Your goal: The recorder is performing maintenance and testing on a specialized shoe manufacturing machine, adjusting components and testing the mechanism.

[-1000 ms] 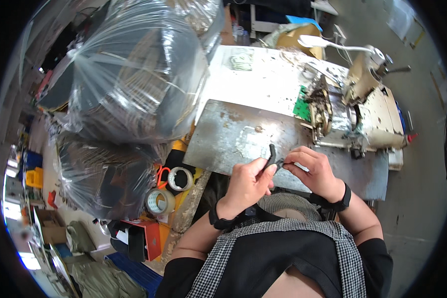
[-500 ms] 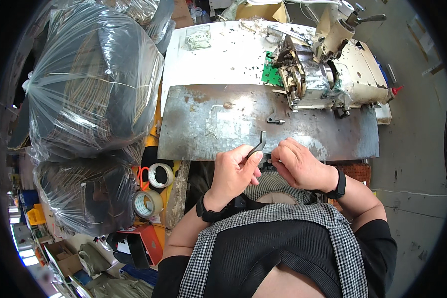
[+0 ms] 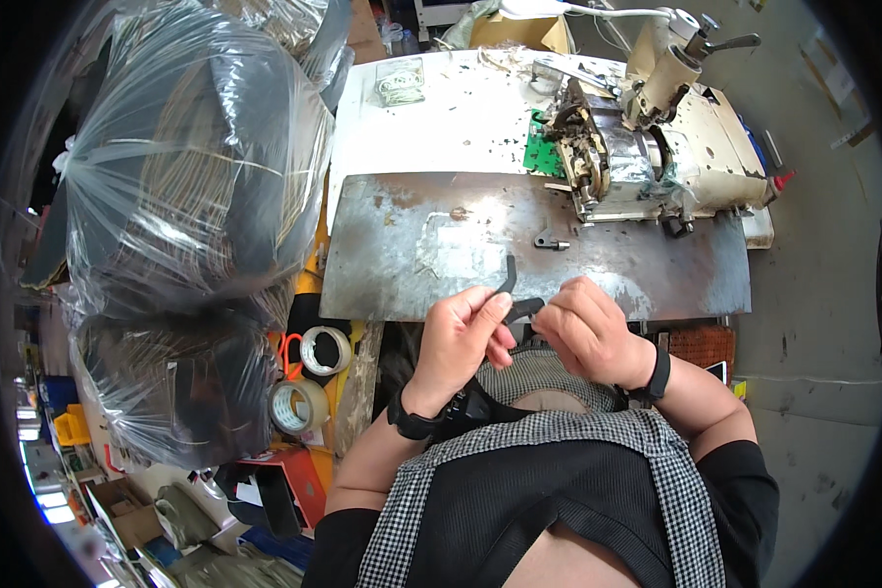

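Note:
Between the thumb and fingers of my left hand [image 3: 465, 333] is a dark bent strip [image 3: 525, 310], with one arm pointing up and away and the other toward my right hand. Closed in a pinch, my right hand [image 3: 586, 328] has its fingertips beside the strip's right end. What lies between those fingertips is hidden or too small to name. Both hands hover over the near edge of a worn metal plate [image 3: 382, 265]. Beyond them on the plate rests a small metal bracket with a screw-like pin [image 3: 551, 241].
An industrial sewing machine [image 3: 647, 157] occupies the far right of the white table [image 3: 363, 137]. A clear box [image 3: 400, 82] sits at the back left. Large plastic-wrapped bundles [image 3: 186, 157] stand at left, near tape rolls [image 3: 299, 406] and orange-handled scissors [image 3: 288, 357].
The strip has turned in my left hand, and its right arm now shows more. My right hand has shifted slightly, its fingers still pinched. The whole view has moved a little.

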The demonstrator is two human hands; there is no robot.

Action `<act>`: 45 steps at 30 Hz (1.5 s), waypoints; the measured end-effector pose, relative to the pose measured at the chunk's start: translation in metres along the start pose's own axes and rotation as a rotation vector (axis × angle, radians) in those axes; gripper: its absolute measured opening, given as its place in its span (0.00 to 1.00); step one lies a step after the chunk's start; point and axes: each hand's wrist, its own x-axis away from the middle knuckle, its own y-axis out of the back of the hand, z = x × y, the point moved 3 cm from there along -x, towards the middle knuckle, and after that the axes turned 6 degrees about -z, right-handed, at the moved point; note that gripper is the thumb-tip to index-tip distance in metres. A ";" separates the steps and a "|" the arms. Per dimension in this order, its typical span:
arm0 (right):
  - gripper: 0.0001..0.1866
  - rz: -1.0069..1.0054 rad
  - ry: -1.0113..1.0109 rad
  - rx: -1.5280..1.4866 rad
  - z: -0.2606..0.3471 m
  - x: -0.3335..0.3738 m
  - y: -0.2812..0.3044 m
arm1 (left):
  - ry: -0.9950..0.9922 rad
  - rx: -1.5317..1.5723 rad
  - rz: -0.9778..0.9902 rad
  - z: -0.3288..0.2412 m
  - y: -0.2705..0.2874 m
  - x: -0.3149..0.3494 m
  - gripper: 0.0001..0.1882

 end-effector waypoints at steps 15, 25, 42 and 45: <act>0.06 -0.204 -0.446 -0.410 0.005 -0.039 -0.032 | 0.383 0.897 0.131 0.010 0.021 0.010 0.16; 0.07 -0.126 -0.783 -0.943 -0.039 -0.019 -0.029 | 0.334 1.086 -0.070 0.020 0.001 0.032 0.18; 0.25 -0.514 0.111 0.126 -0.066 -0.119 0.056 | 0.081 1.344 -0.175 0.043 -0.023 0.070 0.20; 0.23 -0.700 0.144 0.446 -0.090 -0.149 0.078 | 0.043 1.301 -0.111 0.037 -0.030 0.069 0.19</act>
